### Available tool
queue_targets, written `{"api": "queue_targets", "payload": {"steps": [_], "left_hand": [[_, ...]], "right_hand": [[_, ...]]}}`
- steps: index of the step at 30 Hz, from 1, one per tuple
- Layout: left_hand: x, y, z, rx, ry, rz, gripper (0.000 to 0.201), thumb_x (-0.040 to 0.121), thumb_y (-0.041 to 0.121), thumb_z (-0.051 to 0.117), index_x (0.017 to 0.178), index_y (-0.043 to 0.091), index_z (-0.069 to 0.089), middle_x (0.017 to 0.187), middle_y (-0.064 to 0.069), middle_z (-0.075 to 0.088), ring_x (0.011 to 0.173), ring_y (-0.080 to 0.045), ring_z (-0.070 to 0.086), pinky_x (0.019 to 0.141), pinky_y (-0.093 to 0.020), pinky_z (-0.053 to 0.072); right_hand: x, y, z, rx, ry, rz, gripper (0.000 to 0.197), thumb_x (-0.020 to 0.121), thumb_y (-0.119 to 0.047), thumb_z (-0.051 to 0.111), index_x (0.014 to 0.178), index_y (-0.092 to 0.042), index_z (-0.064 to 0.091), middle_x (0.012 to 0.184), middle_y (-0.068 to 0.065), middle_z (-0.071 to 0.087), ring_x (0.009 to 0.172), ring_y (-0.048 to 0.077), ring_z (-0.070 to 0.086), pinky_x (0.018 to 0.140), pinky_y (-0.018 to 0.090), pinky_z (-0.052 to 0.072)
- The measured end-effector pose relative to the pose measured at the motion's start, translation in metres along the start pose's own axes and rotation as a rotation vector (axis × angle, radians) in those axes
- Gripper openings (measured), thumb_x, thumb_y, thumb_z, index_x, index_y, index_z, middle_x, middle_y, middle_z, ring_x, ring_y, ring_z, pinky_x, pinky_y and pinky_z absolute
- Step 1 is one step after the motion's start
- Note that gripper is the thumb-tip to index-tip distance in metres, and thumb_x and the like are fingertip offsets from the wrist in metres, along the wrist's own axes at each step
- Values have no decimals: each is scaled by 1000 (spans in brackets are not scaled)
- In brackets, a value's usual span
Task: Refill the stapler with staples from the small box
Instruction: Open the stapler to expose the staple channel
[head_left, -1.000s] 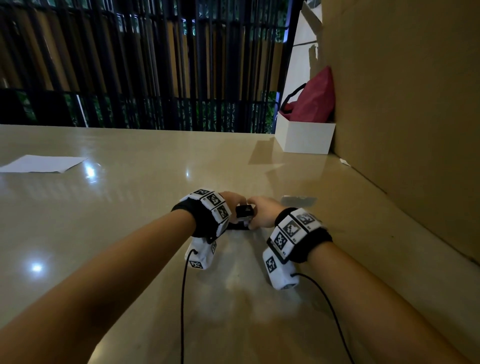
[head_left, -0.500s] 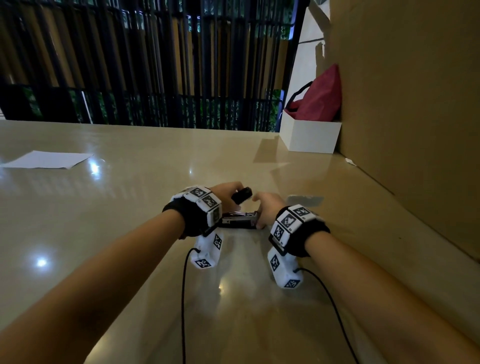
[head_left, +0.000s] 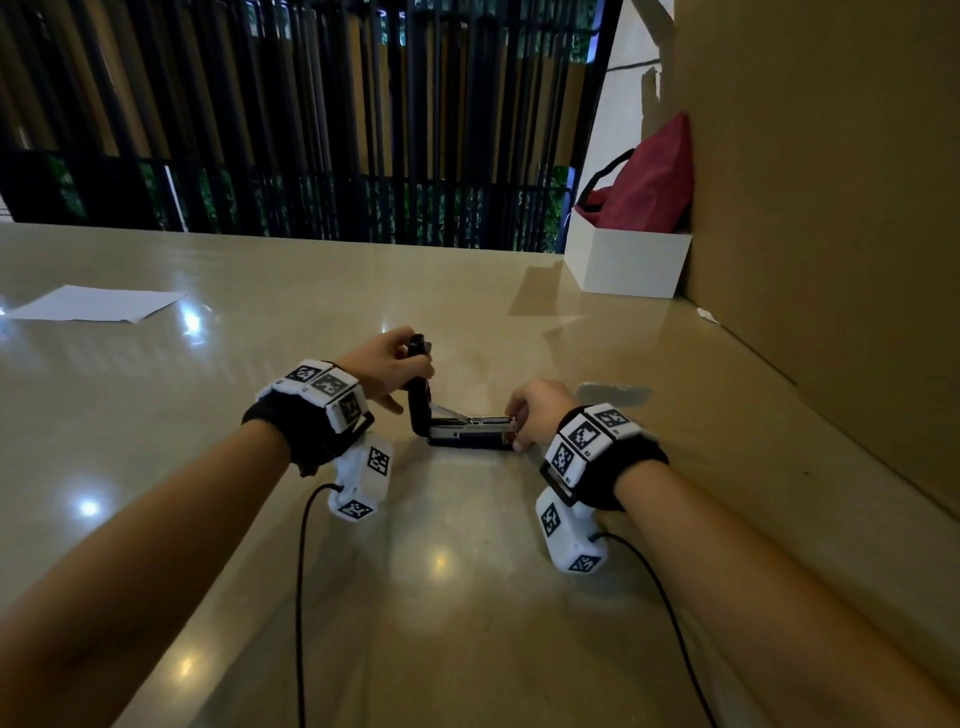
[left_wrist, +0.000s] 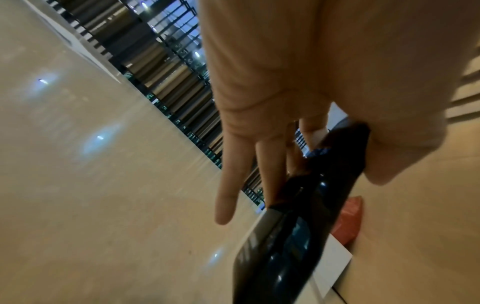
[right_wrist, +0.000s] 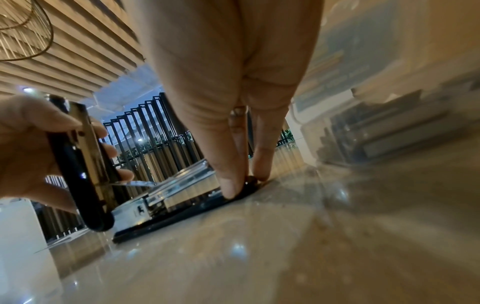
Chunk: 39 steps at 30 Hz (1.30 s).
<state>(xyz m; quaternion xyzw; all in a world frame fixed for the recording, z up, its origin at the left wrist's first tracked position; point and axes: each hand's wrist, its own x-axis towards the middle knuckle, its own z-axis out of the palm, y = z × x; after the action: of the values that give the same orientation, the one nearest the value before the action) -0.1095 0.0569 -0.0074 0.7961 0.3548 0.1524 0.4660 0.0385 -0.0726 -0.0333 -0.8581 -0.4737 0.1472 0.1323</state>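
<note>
A black stapler lies on the beige table (head_left: 208, 415) between my hands. Its base (head_left: 470, 439) is flat on the table and the metal staple channel (right_wrist: 182, 185) is exposed. My left hand (head_left: 402, 364) grips the black top cover (head_left: 418, 387), thumb on one side and fingers on the other, and holds it nearly upright (left_wrist: 324, 195). My right hand (head_left: 519, 431) pinches the front end of the base (right_wrist: 246, 185) against the table. A small pale flat box (head_left: 615, 391) lies just behind my right hand; its contents are not visible.
A tall cardboard wall (head_left: 831, 260) runs along the right side. A white box (head_left: 628, 265) with a red bag (head_left: 654, 182) stands at the back right. A paper sheet (head_left: 98, 304) lies far left. Black railing (head_left: 311, 130) lines the far edge.
My left hand has swung the stapler's top cover from nearly closed up to upright, exposing the metal channel. My right hand has stayed on the front end of the base.
</note>
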Motion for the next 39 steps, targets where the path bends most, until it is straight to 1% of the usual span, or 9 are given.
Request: {"api": "queue_targets", "payload": {"steps": [3,5,7,13,16,20,23,27,39], "left_hand": [[-1,-2,-14,37,15,-28,16,88,11,59,103,11,52,104,-8,61,100,-24,60,73,-41,56],[-2,-6,-28,90,-10,-82,9,88,11,60,96,11,57,100,-6,63,92,-19,61,76,-37,54],[-3,-13,-44,160,-47,-143,4,86,13,64,88,16,61,99,-5,65,85,-15,62,75,-34,52],[-4,-39,-62,627,-161,-209,36,81,24,71,112,7,71,87,-3,67,89,-16,57,76,-24,44],[-4,-41,-52,747,-203,-223,40,83,27,69,119,10,68,111,-9,69,95,-17,56,83,-24,38],[-4,-26,-36,883,-229,-162,44,86,23,65,129,15,60,132,-10,60,119,-25,56,98,-30,42],[-3,-14,-15,872,-310,-32,47,84,20,68,130,16,57,129,-12,63,117,-27,58,98,-31,44],[-4,-2,14,895,-300,91,47,82,21,70,127,14,60,126,-13,64,115,-28,60,95,-30,46],[-25,3,36,897,-390,100,42,78,24,74,117,11,62,120,-11,65,105,-26,59,87,-31,45]], "right_hand": [[2,0,1,0,3,4,46,71,2,76,115,-1,64,113,17,70,101,26,65,87,31,51],[3,-1,2,-5,-2,6,45,71,2,76,115,-1,64,111,16,71,91,21,65,82,28,50],[3,0,1,-8,-13,7,45,71,1,76,115,-2,65,111,15,71,94,22,66,82,27,50],[5,-1,0,-23,-21,-12,49,69,1,77,116,-3,65,115,18,68,105,31,65,91,38,54],[6,-2,1,-9,-27,-12,47,68,5,77,113,0,65,113,21,68,101,34,66,89,43,55],[6,-3,0,-72,-26,-24,46,69,-1,78,114,-2,66,114,18,68,105,30,64,92,38,53],[5,-4,-1,-110,-36,-29,45,70,-4,78,114,-4,66,115,16,68,106,29,64,90,34,53],[1,-9,-3,-167,-53,-39,45,70,-6,78,114,-6,66,116,15,67,105,29,64,87,33,52],[-32,-2,-5,-293,-208,-115,44,73,-5,75,116,-5,64,119,13,66,109,27,61,86,32,50]]}}
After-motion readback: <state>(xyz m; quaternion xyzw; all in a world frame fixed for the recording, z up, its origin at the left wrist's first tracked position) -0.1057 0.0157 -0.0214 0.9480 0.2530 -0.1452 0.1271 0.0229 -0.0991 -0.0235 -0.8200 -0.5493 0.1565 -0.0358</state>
